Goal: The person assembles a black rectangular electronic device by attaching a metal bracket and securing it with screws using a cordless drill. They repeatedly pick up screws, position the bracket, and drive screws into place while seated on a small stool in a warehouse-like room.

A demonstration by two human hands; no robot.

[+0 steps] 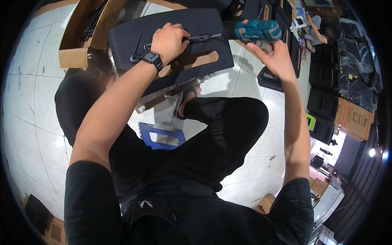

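The panel (196, 24) before you looks matt, its slot (209, 57) edged in raw, wood-like board. Your drill (257, 29) has a smooth, slightly glossy plastic shell; the bit (216, 36), near the panel's right edge, is shiny metal. Your watch (152, 60) looks plastic, your trousers (228, 122) matt cloth.

Teal drill (258, 30) (red accents (245, 22)), black panel (202, 25), blue frame (145, 132), brown cardboard box (73, 58).

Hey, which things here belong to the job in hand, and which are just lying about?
Apparently in use:
teal drill, in the right hand
slim dark rod, in the left hand
black slotted panel, beneath the left hand

Apparently lying about:
open cardboard box, upper left
blue plastic piece, on the floor
brown carton, far right
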